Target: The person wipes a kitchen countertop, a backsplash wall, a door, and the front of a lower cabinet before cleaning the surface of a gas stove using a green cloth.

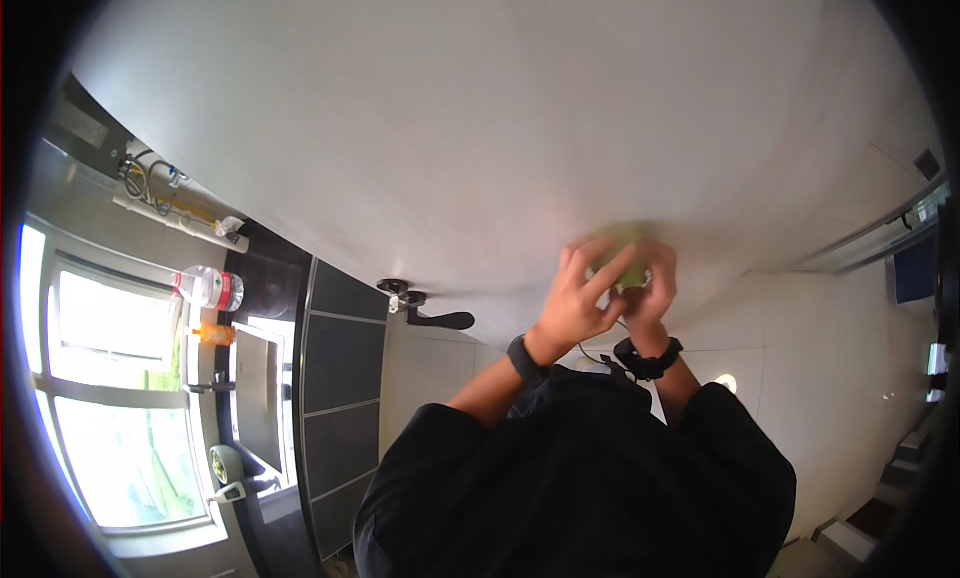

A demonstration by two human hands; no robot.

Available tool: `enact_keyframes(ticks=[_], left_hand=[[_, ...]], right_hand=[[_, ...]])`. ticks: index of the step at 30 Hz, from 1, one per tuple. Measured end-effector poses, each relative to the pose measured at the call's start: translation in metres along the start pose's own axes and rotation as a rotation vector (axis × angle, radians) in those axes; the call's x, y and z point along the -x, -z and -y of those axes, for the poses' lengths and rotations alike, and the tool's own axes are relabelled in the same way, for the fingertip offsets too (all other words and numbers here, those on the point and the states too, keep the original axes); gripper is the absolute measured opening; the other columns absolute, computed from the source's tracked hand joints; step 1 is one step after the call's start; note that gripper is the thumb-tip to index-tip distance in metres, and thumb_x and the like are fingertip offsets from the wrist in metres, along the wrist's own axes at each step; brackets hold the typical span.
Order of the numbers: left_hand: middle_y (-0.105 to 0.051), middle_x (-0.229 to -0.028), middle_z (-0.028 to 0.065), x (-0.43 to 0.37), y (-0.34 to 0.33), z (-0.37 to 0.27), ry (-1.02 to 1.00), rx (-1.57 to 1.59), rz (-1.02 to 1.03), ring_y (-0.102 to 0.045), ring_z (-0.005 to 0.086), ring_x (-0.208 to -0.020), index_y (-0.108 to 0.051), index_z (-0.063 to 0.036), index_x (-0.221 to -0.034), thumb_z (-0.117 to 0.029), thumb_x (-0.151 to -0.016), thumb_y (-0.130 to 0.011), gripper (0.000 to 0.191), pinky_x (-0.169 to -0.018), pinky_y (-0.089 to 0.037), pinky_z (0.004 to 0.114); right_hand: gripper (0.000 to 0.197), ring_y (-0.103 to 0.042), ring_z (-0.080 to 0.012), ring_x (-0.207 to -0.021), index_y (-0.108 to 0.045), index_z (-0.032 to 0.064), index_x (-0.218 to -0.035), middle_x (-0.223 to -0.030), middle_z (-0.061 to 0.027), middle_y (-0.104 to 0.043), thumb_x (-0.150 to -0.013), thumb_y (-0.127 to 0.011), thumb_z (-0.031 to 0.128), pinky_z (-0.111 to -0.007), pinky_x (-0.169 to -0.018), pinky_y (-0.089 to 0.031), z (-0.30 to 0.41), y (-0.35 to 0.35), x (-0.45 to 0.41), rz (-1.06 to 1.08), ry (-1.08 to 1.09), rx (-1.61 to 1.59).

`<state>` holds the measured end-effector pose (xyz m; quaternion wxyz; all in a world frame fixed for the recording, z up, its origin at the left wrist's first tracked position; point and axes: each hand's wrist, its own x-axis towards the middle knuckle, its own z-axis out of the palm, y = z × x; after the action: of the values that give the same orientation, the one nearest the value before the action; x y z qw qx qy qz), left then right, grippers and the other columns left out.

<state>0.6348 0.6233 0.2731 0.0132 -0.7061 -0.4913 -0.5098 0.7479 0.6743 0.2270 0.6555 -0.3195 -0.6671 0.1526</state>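
Observation:
A blurred green cloth or sponge [634,266] is bunched between my two hands. My left hand [581,293], fingers spread over its near side, grips it together with my right hand [651,285], which curls round the other side. Both wrists wear black bands. Beyond the hands stretches the broad pale surface of a door [480,127]; whether the green thing touches it cannot be told because of the blur. To the left of my hands, a black lever door handle [442,320] sticks out from the door.
At left stand dark cabinets [341,353] and a counter with a sink [259,398]. A large clear plastic bottle [214,288] and an orange bottle [214,334] are near the window [116,323]. Pipes and cables [172,210] run behind the door's edge. Stairs [870,525] show at lower right.

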Motion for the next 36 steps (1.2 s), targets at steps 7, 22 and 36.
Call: enact_keyframes(ticks=[7, 22, 36], left_hand=[[-0.057, -0.122, 0.0158, 0.027, 0.005, 0.007, 0.175, -0.081, -0.151, -0.067, 0.0261, -0.093, -0.067, -0.0047, -0.121, 0.016, -0.070, -0.072, 0.056, -0.074, -0.059, 0.032], [-0.060, -0.107, 0.0058, -0.076, -0.114, -0.059, 0.036, 0.012, -0.069, -0.060, 0.0213, -0.087, -0.072, -0.0154, -0.115, 0.007, -0.072, -0.072, 0.049, -0.063, -0.054, 0.031], [-0.065, -0.108, 0.0032, 0.034, -0.056, -0.015, 0.323, -0.245, 0.050, -0.066, 0.0256, -0.086, -0.069, -0.0176, -0.117, 0.007, -0.066, -0.072, 0.057, -0.066, -0.056, 0.036]], right_hand=[[0.048, -0.060, -0.0306, -0.092, -0.069, 0.0055, -0.109, -0.104, -0.0076, -0.063, -0.065, -0.063, -0.013, -0.039, -0.075, -0.051, -0.003, -0.004, -0.017, 0.226, 0.244, -0.034], [0.036, -0.059, -0.0273, -0.098, -0.068, 0.0023, -0.112, -0.109, -0.0108, -0.063, -0.079, -0.067, -0.011, -0.035, -0.084, -0.050, -0.092, 0.096, -0.072, -0.146, 0.163, 0.018], [0.044, -0.060, -0.0305, -0.096, -0.069, 0.0052, -0.106, -0.106, -0.0097, -0.063, -0.066, -0.067, -0.015, -0.039, -0.081, -0.051, -0.070, 0.043, 0.032, 0.182, 0.048, -0.014]])
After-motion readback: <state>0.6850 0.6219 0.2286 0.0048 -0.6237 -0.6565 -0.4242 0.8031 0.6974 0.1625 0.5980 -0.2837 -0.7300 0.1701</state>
